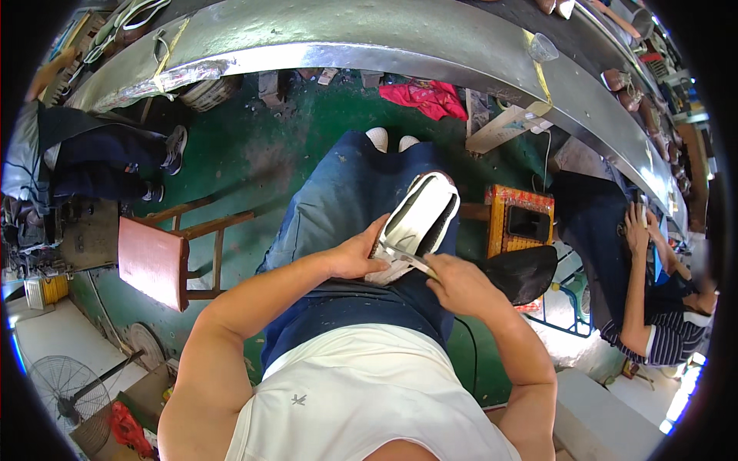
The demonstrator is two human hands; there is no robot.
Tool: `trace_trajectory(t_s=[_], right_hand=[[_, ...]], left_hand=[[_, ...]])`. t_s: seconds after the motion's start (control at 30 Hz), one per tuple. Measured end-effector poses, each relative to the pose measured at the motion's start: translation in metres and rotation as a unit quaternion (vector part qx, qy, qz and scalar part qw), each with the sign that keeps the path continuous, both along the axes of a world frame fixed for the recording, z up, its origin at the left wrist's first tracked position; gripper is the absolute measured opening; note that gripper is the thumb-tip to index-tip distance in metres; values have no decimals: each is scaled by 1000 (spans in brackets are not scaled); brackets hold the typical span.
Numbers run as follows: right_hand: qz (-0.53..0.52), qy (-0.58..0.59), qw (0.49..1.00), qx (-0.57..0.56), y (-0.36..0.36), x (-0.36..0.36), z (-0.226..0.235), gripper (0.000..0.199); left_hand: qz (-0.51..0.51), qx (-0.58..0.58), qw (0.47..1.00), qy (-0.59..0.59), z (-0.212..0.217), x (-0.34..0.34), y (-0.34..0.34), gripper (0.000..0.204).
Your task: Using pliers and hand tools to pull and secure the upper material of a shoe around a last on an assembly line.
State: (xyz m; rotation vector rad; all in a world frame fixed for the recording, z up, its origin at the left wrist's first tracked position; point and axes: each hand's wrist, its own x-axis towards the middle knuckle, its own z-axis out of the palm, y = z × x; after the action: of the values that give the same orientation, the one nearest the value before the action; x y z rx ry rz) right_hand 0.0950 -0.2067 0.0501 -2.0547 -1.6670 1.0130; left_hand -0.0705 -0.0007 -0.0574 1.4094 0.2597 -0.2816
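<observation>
A white shoe with a dark inner edge rests on my lap, its far end pointing away and slightly right. My left hand is closed around the near left side of the shoe, thumb toward the near end. My right hand grips the handle of a slim metal hand tool. Its metal head lies over the near end of the shoe, close to my left fingers. Whether the tool is a hammer or pincers is too small to tell.
A long metal-edged bench curves across the far side. To the left stands a padded stool; to the right, an orange stool bears a phone. A co-worker sits at right, another person at left. A red cloth lies under the bench.
</observation>
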Motion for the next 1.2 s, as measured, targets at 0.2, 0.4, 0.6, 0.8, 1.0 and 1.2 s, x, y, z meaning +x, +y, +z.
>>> trace_trajectory(t_s=[0.2, 0.4, 0.6, 0.8, 1.0, 1.2], right_hand=[[34, -164, 984, -55, 11, 10, 33, 29], [37, -31, 991, -125, 19, 10, 15, 28], [-160, -11, 986, 52, -1, -50, -46, 32], [-97, -21, 995, 1, -4, -7, -9, 42], [-127, -143, 982, -6, 3, 6, -20, 33], [-221, -107, 961, 130, -24, -15, -75, 31]], left_hand=[[-28, -8, 1000, 11, 2, 0, 0, 108], [232, -302, 911, 159, 8, 27, -21, 84], [313, 95, 940, 101, -58, 33, -24, 71], [275, 252, 927, 50, -19, 32, -18, 55], [211, 385, 893, -97, -11, 32, -22, 44], [114, 432, 883, -145, 3, 35, -17, 50]])
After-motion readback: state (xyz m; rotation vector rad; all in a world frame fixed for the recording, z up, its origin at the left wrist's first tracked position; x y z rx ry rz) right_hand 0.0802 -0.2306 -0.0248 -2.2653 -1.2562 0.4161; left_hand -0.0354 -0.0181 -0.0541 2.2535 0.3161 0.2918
